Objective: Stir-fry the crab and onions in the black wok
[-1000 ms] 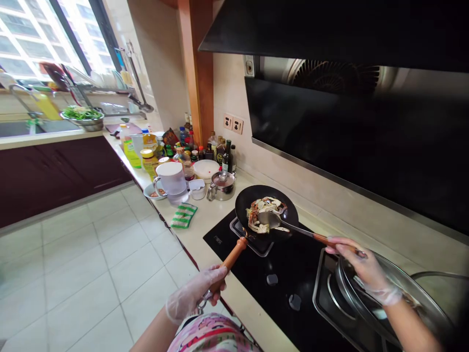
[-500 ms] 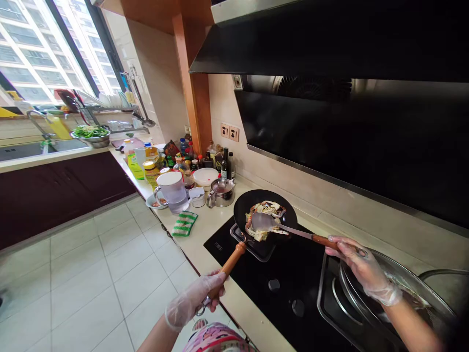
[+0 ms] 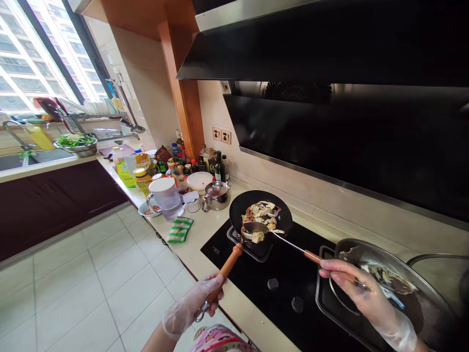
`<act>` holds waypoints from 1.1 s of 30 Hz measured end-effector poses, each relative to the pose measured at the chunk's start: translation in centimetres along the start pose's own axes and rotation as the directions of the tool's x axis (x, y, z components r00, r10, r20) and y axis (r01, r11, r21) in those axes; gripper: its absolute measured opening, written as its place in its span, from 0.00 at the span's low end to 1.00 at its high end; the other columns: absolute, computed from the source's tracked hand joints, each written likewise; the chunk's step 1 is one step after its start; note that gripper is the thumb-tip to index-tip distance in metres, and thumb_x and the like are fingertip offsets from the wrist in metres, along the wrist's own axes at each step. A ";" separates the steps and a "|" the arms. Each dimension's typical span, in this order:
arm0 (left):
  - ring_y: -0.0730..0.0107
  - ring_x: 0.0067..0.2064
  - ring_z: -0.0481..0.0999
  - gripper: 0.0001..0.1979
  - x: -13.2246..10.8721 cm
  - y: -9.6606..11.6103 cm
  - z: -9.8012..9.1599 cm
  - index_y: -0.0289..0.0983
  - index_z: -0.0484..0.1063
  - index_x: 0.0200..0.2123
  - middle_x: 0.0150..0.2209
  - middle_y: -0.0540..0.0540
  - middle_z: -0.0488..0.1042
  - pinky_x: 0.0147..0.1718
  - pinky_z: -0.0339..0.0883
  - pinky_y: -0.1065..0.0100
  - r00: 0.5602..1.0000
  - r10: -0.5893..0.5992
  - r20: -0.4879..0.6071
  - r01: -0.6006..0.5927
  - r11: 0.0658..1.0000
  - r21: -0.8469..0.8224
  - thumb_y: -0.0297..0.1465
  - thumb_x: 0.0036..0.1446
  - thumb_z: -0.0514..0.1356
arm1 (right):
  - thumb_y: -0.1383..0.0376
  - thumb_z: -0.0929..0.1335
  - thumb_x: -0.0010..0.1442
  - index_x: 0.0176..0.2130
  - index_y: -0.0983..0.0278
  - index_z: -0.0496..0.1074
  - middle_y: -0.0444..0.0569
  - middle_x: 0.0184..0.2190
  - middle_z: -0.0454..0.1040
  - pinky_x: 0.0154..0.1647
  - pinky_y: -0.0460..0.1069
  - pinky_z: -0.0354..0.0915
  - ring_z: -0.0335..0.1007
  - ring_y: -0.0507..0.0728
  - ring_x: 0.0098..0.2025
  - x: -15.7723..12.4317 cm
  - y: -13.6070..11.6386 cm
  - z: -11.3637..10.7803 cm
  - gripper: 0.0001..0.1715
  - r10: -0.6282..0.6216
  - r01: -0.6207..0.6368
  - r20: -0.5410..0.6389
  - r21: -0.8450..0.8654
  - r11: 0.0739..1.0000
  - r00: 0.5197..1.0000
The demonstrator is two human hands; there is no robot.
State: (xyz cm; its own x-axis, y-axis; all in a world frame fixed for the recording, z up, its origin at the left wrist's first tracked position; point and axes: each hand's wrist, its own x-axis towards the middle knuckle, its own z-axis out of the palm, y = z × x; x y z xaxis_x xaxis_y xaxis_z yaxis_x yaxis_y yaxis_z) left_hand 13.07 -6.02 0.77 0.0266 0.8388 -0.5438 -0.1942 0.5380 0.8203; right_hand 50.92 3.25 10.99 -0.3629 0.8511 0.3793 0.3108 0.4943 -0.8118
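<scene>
A black wok (image 3: 284, 208) sits on the far burner, holding several crab pieces (image 3: 262, 212) with pale flesh and orange-brown shell. Its wooden handle (image 3: 231, 259) points toward me, and my left hand (image 3: 196, 300), in a clear plastic glove, is wrapped round it. In my gloved right hand (image 3: 361, 288) is a spatula (image 3: 289, 240) with a wooden grip and metal shaft. Its blade, tilted nearly edge-on, is in among the crab at the front of the wok.
Right of my right hand, a large pan (image 3: 432, 293) holds dark and pale food pieces. A striped green cloth (image 3: 180, 230), a water pitcher (image 3: 165, 195) and a steel pot (image 3: 217, 195) stand left of the black stove (image 3: 252, 288). The range hood (image 3: 311, 54) hangs above.
The spatula blade has turned from broad side up to nearly edge-on and dipped in the wok. My right hand has rolled and moved lower; the left keeps its grip. The view has shifted right.
</scene>
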 end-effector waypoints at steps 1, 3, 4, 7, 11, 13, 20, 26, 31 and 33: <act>0.81 0.16 0.65 0.30 0.1 -0.1 -0.1 0.38 0.66 0.34 0.23 0.53 0.71 0.15 0.51 0.76 1.000 0.001 0.002 -0.001 1.000 0.000 0.58 0.42 0.64 | 0.59 0.70 0.61 0.41 0.54 0.80 0.48 0.38 0.82 0.41 0.47 0.77 0.81 0.58 0.38 0.1 -0.5 0.2 0.09 -0.061 0.063 0.042 -0.037 0.997 0.997; 0.81 0.15 0.64 0.31 0.3 -0.2 -0.2 0.38 0.65 0.33 0.23 0.54 0.71 0.14 0.51 0.76 1.000 -0.001 0.010 0.001 1.000 0.002 0.59 0.40 0.64 | 0.63 0.70 0.61 0.43 0.53 0.80 0.45 0.39 0.82 0.43 0.47 0.76 0.80 0.57 0.41 0.5 -1.4 0.4 0.10 -0.170 0.181 0.123 -0.089 0.979 0.978; 0.82 0.15 0.64 0.32 0.4 -0.3 -0.2 0.38 0.65 0.34 0.22 0.54 0.71 0.14 0.50 0.76 1.000 -0.004 0.013 0.004 1.000 0.003 0.59 0.40 0.64 | 0.64 0.70 0.61 0.44 0.52 0.80 0.45 0.40 0.82 0.44 0.46 0.76 0.80 0.56 0.42 0.8 -1.7 0.4 0.12 -0.205 0.223 0.161 -0.107 0.969 0.966; 0.82 0.15 0.64 0.32 0.7 -0.5 -0.3 0.38 0.66 0.35 0.22 0.54 0.71 0.13 0.49 0.77 1.000 -0.011 0.011 0.012 1.000 -0.015 0.59 0.41 0.64 | 0.66 0.69 0.63 0.48 0.50 0.78 0.43 0.43 0.81 0.46 0.47 0.75 0.79 0.55 0.44 1.8 -2.6 0.4 0.16 -0.213 0.259 0.267 -0.151 0.954 0.940; 0.83 0.14 0.63 0.30 0.8 -0.8 -0.4 0.38 0.66 0.34 0.22 0.55 0.70 0.14 0.51 0.77 1.000 -0.006 0.029 0.008 0.999 -0.050 0.57 0.42 0.65 | 0.64 0.67 0.65 0.47 0.53 0.78 0.45 0.42 0.80 0.45 0.48 0.75 0.79 0.55 0.42 3.8 -3.0 1.0 0.13 -0.163 0.222 0.324 -0.156 0.962 0.932; 0.83 0.15 0.64 0.30 0.9 -0.9 -0.4 0.37 0.66 0.35 0.22 0.54 0.70 0.14 0.51 0.76 0.999 0.001 0.033 0.001 0.999 -0.051 0.57 0.43 0.65 | 0.62 0.67 0.65 0.44 0.56 0.79 0.47 0.41 0.81 0.43 0.48 0.75 0.79 0.55 0.41 4.9 -2.6 1.6 0.11 -0.149 0.208 0.329 -0.152 0.966 0.932; 0.82 0.15 0.63 0.28 1.2 -1.0 -0.4 0.38 0.64 0.33 0.22 0.55 0.70 0.14 0.51 0.76 0.999 0.013 0.045 -0.011 0.999 -0.054 0.56 0.44 0.65 | 0.61 0.66 0.65 0.46 0.56 0.77 0.47 0.41 0.80 0.43 0.48 0.73 0.78 0.55 0.41 5.9 -1.2 3.4 0.12 -0.159 0.232 0.341 -0.184 0.955 0.926; 0.83 0.15 0.64 0.29 1.1 -0.9 -0.3 0.38 0.64 0.33 0.22 0.54 0.70 0.14 0.47 0.77 1.000 -0.004 0.017 0.005 0.999 -0.045 0.56 0.43 0.65 | 0.63 0.66 0.66 0.46 0.55 0.77 0.46 0.42 0.80 0.45 0.49 0.74 0.78 0.55 0.41 5.0 -0.5 4.7 0.12 -0.211 0.261 0.273 -0.159 0.952 0.938; 0.82 0.15 0.63 0.29 0.7 -0.5 0.0 0.38 0.64 0.34 0.22 0.54 0.70 0.13 0.42 0.77 0.999 -0.047 0.002 0.047 0.998 -0.034 0.56 0.43 0.65 | 0.59 0.68 0.64 0.46 0.55 0.77 0.47 0.44 0.80 0.49 0.51 0.74 0.79 0.56 0.42 3.6 0.6 2.9 0.12 -0.035 0.045 0.054 -0.180 0.983 0.998; 0.82 0.15 0.63 0.29 0.5 -0.3 0.1 0.38 0.64 0.34 0.23 0.54 0.70 0.13 0.41 0.77 0.999 -0.050 -0.004 0.050 0.998 -0.036 0.56 0.43 0.66 | 0.55 0.69 0.63 0.46 0.57 0.77 0.49 0.44 0.81 0.47 0.51 0.74 0.80 0.57 0.41 3.4 1.0 1.9 0.14 0.067 -0.068 -0.014 -0.156 0.985 0.998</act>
State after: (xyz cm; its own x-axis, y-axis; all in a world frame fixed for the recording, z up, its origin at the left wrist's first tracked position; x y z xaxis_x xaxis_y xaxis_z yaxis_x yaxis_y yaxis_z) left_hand 13.23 -5.74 0.32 0.0320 0.8103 -0.5851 -0.2280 0.5759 0.7851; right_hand 48.34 6.28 10.64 -0.3289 0.8848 0.3302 0.4680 0.4564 -0.7567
